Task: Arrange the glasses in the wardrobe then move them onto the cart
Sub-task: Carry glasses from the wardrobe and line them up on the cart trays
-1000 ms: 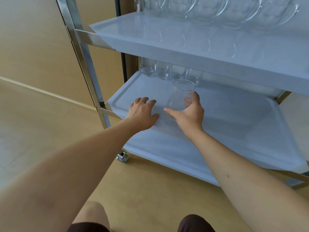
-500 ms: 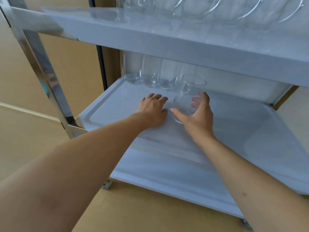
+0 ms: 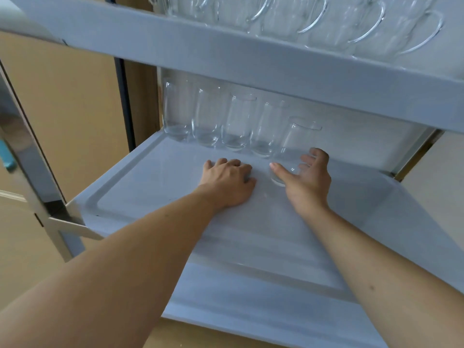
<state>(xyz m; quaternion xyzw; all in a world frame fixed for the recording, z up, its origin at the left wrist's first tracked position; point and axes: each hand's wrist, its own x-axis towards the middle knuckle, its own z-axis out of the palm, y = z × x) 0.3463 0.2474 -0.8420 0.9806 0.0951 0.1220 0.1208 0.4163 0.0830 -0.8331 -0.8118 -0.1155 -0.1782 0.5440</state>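
Hands at the lower shelf (image 3: 150, 187) of a cart, one glass (image 3: 296, 144) in grasp.

The right hand (image 3: 307, 182) curls thumb and fingers round the base of the glass, which stands upright on the shelf at the right end of a row of four glasses (image 3: 223, 119) along the back edge, just beside the nearest of them. The left hand (image 3: 227, 183) rests palm-down on the shelf, fingers relaxed and holding nothing, close to the left of the right hand. Handled mugs (image 3: 313, 18) stand in a row on the upper shelf (image 3: 251, 61).
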